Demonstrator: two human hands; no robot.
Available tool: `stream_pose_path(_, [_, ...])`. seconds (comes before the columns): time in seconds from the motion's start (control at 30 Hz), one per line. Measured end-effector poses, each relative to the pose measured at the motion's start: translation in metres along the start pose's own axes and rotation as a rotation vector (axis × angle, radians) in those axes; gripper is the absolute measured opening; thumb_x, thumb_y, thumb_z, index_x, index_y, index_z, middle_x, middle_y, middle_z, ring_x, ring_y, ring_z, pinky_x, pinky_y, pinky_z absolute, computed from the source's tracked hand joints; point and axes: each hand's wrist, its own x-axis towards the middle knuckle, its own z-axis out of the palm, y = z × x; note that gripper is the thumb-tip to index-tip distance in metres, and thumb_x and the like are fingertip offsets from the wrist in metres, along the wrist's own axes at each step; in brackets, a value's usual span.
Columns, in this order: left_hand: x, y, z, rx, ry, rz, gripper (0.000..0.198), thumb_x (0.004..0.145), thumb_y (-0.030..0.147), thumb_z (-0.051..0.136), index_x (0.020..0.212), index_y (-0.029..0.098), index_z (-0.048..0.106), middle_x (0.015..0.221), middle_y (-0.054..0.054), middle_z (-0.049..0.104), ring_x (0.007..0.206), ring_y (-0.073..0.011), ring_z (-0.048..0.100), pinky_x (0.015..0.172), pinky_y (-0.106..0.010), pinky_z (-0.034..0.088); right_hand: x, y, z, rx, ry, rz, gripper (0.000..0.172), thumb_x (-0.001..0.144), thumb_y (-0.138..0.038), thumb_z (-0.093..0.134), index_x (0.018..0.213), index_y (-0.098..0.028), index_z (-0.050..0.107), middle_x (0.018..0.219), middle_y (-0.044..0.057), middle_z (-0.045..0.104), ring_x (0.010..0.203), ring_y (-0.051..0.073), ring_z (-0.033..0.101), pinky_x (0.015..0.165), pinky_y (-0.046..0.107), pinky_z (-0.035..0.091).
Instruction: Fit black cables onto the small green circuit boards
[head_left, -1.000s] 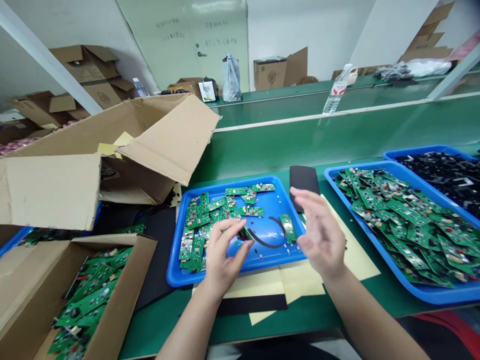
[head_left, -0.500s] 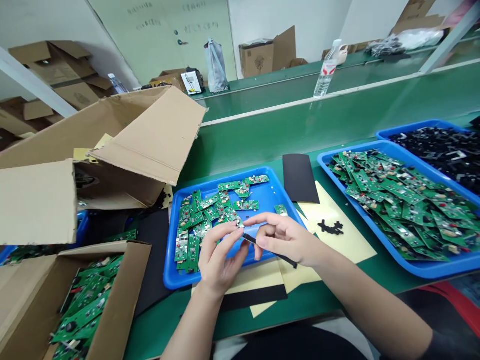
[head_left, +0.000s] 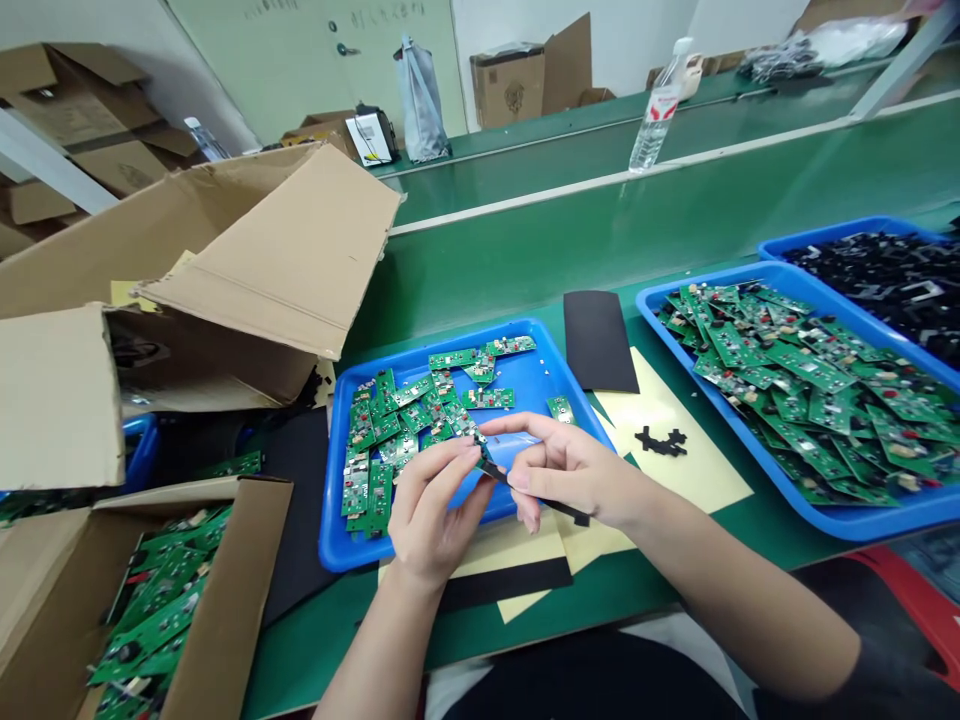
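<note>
Over the front part of a blue tray [head_left: 327, 500], both my hands meet at their fingertips. My left hand [head_left: 435, 510] is closed in a pinch on a small green circuit board [head_left: 480, 446], mostly covered by the fingers. My right hand [head_left: 574, 475] grips a narrow black strip [head_left: 576, 517]; one end reaches the board and the other sticks out below the palm. Several loose circuit boards [head_left: 409, 418] lie in the tray, mostly at its left side. Right of the hands, a jagged black scrap [head_left: 660, 441] rests on yellow backing paper [head_left: 705, 480].
At right stand a blue tray [head_left: 757, 490] heaped with circuit boards and another [head_left: 780, 250] of black parts. An open cardboard box [head_left: 262, 560] of boards sits at left, below a larger carton [head_left: 300, 240]. A black sheet [head_left: 600, 340] and a water bottle [head_left: 660, 110] are farther back.
The whole view has shifted slightly. My hands stay together at the board, and the black strip's near end now sits against it, with more green showing between the fingertips.
</note>
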Motion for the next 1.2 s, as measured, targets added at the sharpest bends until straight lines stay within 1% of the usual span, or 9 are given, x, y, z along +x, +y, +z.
stream_pose_path(0.2, [0.000, 0.001, -0.001, -0.024, -0.039, 0.002, 0.049, 0.076, 0.005, 0.068, 0.122, 0.017, 0.057, 0.101, -0.008, 0.066, 0.092, -0.0184, 0.066, 0.078, -0.028, 0.055, 0.002, 0.002, -0.003, -0.003, 0.008, -0.030, 0.040, 0.083, -0.012, 0.058, 0.121, -0.016, 0.046, 0.056, -0.008, 0.061, 0.050, 0.007, 0.058, 0.057, 0.022, 0.050])
stream_pose_path(0.37, [0.002, 0.004, -0.003, -0.051, -0.110, -0.006, 0.047, 0.080, 0.011, 0.066, 0.125, 0.020, 0.055, 0.100, -0.007, 0.067, 0.090, -0.0189, 0.066, 0.076, -0.029, 0.056, 0.000, -0.003, -0.004, -0.180, 0.049, -0.082, 0.036, 0.083, -0.012, 0.057, 0.118, -0.017, 0.050, 0.056, -0.009, 0.056, 0.051, 0.006, 0.057, 0.055, 0.020, 0.050])
stream_pose_path(0.47, [0.000, 0.005, -0.003, -0.097, -0.127, -0.034, 0.046, 0.080, 0.012, 0.067, 0.123, 0.021, 0.056, 0.099, -0.008, 0.067, 0.089, -0.0188, 0.066, 0.075, -0.029, 0.057, -0.003, -0.005, -0.005, -0.331, 0.064, -0.170, 0.036, 0.083, -0.013, 0.058, 0.118, -0.019, 0.052, 0.061, -0.008, 0.056, 0.056, 0.008, 0.058, 0.056, 0.021, 0.051])
stream_pose_path(0.53, [-0.003, 0.005, -0.001, -0.154, -0.126, -0.094, 0.045, 0.079, 0.012, 0.067, 0.122, 0.022, 0.057, 0.099, -0.008, 0.066, 0.089, -0.0188, 0.065, 0.075, -0.030, 0.058, -0.004, -0.004, -0.004, -0.414, 0.084, -0.246, 0.032, 0.084, -0.014, 0.059, 0.115, -0.019, 0.054, 0.066, -0.006, 0.059, 0.062, 0.008, 0.061, 0.060, 0.022, 0.053])
stream_pose_path(0.63, [-0.008, 0.005, 0.003, -0.339, -0.093, -0.277, 0.050, 0.079, 0.012, 0.067, 0.125, 0.026, 0.054, 0.101, -0.007, 0.062, 0.093, -0.0192, 0.064, 0.076, -0.031, 0.059, -0.004, -0.001, -0.002, -0.455, 0.130, -0.321, 0.018, 0.084, -0.017, 0.059, 0.102, -0.019, 0.060, 0.079, -0.001, 0.065, 0.068, 0.009, 0.065, 0.062, 0.022, 0.055])
stream_pose_path(0.7, [-0.009, 0.007, 0.006, -0.493, -0.067, -0.400, 0.054, 0.078, 0.010, 0.066, 0.127, 0.027, 0.052, 0.104, -0.007, 0.060, 0.096, -0.0189, 0.064, 0.077, -0.031, 0.059, -0.004, 0.000, 0.000, -0.458, 0.161, -0.331, 0.010, 0.083, -0.018, 0.061, 0.093, -0.019, 0.062, 0.082, 0.001, 0.067, 0.071, 0.011, 0.067, 0.063, 0.022, 0.055])
stream_pose_path(0.77, [-0.009, 0.008, 0.007, -0.581, -0.050, -0.460, 0.052, 0.077, 0.007, 0.066, 0.123, 0.027, 0.055, 0.104, -0.006, 0.059, 0.097, -0.0182, 0.063, 0.078, -0.030, 0.059, -0.004, -0.001, 0.001, -0.475, 0.183, -0.318, 0.006, 0.082, -0.019, 0.062, 0.087, -0.018, 0.062, 0.079, 0.001, 0.068, 0.072, 0.012, 0.067, 0.064, 0.023, 0.056])
stream_pose_path(0.97, [-0.005, 0.009, 0.006, -0.578, -0.058, -0.413, 0.045, 0.075, 0.005, 0.067, 0.115, 0.026, 0.061, 0.103, -0.007, 0.065, 0.098, -0.0192, 0.062, 0.078, -0.031, 0.058, -0.004, -0.003, 0.002, -0.609, 0.219, -0.337, 0.004, 0.082, -0.018, 0.061, 0.082, -0.017, 0.064, 0.076, 0.002, 0.070, 0.071, 0.012, 0.067, 0.065, 0.022, 0.055])
stream_pose_path(1.2, [-0.002, 0.011, 0.005, -0.605, -0.085, -0.474, 0.039, 0.077, 0.009, 0.067, 0.112, 0.025, 0.064, 0.100, -0.007, 0.064, 0.096, -0.0178, 0.063, 0.075, -0.028, 0.058, -0.003, 0.000, 0.004, -0.917, 0.302, -0.607, 0.010, 0.085, -0.017, 0.055, 0.084, -0.019, 0.064, 0.078, 0.003, 0.072, 0.069, 0.014, 0.067, 0.064, 0.024, 0.055])
